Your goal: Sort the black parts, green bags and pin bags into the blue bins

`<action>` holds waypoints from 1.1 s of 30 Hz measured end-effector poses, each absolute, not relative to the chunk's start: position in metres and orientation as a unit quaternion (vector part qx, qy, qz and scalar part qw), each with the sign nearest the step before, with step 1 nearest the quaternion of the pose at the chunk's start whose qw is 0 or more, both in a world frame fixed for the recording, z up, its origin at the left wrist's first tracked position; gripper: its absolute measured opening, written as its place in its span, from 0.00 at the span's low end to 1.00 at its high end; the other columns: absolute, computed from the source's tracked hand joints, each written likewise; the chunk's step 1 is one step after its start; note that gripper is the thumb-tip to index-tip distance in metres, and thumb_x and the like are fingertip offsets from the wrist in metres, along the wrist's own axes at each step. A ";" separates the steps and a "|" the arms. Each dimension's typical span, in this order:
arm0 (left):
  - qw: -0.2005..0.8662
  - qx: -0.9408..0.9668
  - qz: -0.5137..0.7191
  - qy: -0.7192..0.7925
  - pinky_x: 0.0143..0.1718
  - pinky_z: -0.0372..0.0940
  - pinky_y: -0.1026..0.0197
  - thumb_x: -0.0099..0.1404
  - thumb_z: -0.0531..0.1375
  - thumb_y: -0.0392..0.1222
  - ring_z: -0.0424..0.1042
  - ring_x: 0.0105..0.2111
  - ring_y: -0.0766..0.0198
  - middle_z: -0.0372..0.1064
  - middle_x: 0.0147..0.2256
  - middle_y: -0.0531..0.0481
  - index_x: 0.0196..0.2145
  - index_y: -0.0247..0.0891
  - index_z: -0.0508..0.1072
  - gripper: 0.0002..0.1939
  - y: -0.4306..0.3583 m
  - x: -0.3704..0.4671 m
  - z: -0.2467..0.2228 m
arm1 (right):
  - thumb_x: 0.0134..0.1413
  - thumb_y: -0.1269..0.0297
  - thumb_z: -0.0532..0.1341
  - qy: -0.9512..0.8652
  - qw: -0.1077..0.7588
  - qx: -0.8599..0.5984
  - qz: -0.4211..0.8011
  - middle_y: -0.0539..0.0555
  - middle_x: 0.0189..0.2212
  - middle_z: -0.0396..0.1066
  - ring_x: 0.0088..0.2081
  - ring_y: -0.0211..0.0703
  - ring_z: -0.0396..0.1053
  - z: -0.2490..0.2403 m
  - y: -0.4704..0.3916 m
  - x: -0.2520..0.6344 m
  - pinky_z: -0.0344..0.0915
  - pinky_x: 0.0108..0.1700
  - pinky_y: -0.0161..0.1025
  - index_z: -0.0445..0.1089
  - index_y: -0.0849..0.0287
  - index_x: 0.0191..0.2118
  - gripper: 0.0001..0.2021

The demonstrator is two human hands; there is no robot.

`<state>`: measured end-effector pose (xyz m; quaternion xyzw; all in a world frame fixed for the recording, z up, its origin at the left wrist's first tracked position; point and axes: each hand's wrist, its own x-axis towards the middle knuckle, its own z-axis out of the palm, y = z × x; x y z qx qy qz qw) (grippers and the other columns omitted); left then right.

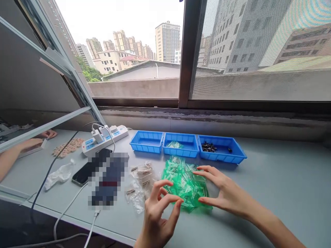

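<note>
Looks like a small-parts workshop: grey tabletop point(281, 175) beneath a window point(184, 51) facing tower blocks point(167, 43) carries blue bins point(181, 151), heaped green packets point(178, 177), a power strip point(106, 142); past a metal frame point(88, 97), a co-worker's hand point(48, 134) is busy.

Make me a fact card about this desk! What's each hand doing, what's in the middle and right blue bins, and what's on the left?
Left hand: thumb and index tips close together; can't tell if holding anything
Right hand: fingers spread, at the right side of the green packets
Middle bin: something pale green
Right bin: small black pieces
Left side: clear bags, phone, power strip
</note>
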<state>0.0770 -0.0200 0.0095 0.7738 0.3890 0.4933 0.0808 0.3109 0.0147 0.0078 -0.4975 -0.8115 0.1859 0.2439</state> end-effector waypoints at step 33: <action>0.011 0.798 0.470 0.376 0.23 0.66 0.66 0.63 0.55 0.32 0.67 0.24 0.69 0.68 0.38 0.45 0.29 0.39 0.72 0.09 -0.030 0.080 0.023 | 0.46 0.69 0.63 -0.859 0.283 -0.413 0.108 0.57 0.43 0.77 0.41 0.52 0.76 0.008 0.012 0.307 0.75 0.40 0.46 0.76 0.54 0.40 0.12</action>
